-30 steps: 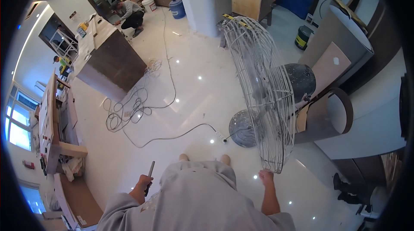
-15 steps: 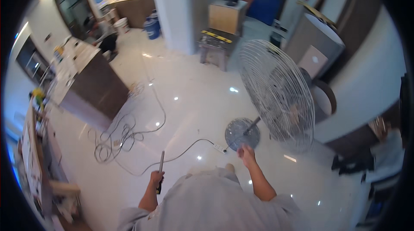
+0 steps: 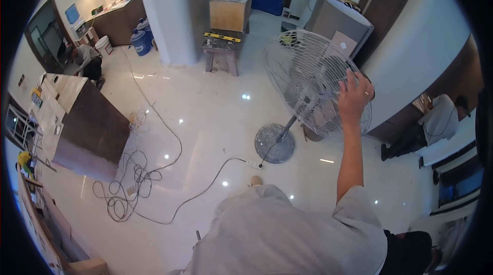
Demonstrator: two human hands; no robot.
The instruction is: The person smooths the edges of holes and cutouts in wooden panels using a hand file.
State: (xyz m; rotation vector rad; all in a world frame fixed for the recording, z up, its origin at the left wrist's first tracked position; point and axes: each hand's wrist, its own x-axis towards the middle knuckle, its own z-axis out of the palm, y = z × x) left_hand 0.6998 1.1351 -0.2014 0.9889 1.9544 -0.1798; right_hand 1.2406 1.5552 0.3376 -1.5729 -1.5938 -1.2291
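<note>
The right hand [image 3: 353,98] is raised at the end of an outstretched arm, its fingers spread and laid against the wire grille of a standing fan [image 3: 313,82]; a ring shows on one finger. Whether the fingers hook around the wires or only press on them cannot be told. The left hand is hidden below the person's grey shirt; only the tip of a thin dark tool [image 3: 197,235] pokes out at the shirt's left edge, so its grip cannot be judged.

The fan stands on the glossy pale floor [image 3: 205,121] just ahead and to the right of the person, its round cage tilted and its pole running down to a round grey base [image 3: 275,143]. A white power strip [image 3: 253,163] lies beside the base, and a cable [image 3: 169,172] runs from it leftward across the floor to a loose tangle of cords [image 3: 126,193].

Left of the tangle stands a dark brown cabinet [image 3: 92,131] with a pale top. Beyond the fan are a small wooden bench [image 3: 222,49] with a yellow level on it, and a wooden box [image 3: 230,14] on which someone stands. Far to the left, a crouching person [image 3: 87,59] works near blue water jugs [image 3: 139,41]. On the right, another person [image 3: 429,123] in a light shirt sits low against a curved dark-and-white wall [image 3: 421,54].
</note>
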